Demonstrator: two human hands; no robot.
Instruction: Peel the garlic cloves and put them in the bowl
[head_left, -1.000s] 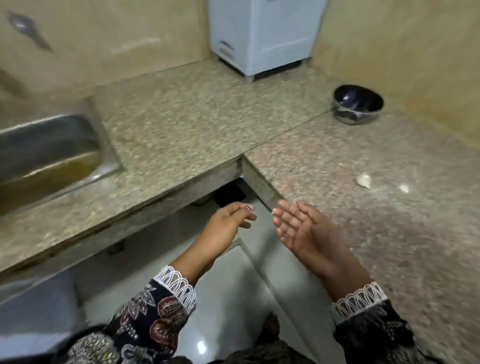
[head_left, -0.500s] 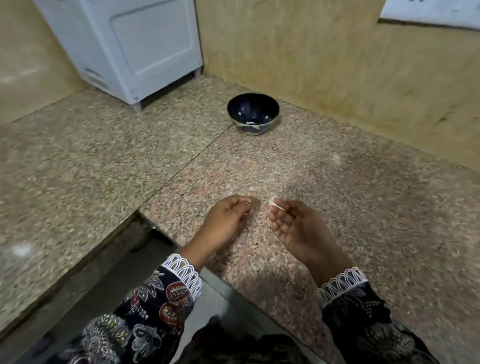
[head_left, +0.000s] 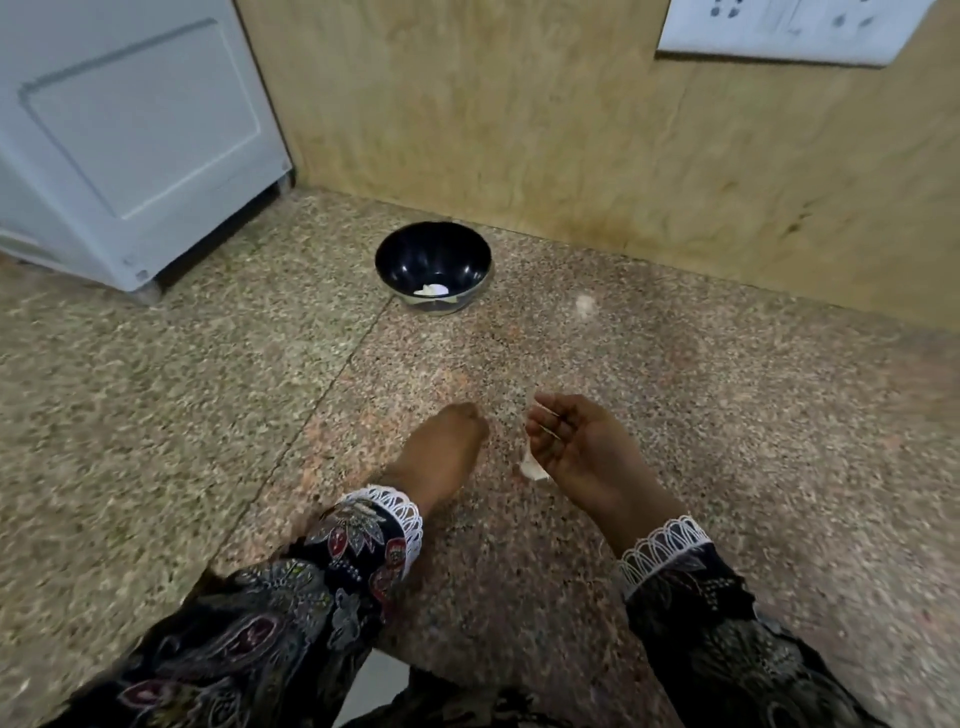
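No text can be read — no labels, brands or numbers.

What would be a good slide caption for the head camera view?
Two hands, left and right, hover over a granite counter near a garlic piece; dark bowl behind.

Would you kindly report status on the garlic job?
Left hand curled, contents hidden. Right hand loosely curled beside garlic piece. Bowl holds something white; path clear.

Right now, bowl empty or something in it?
Not empty. The dark bowl stands upright on the counter, with a small white piece, likely garlic, at its bottom.
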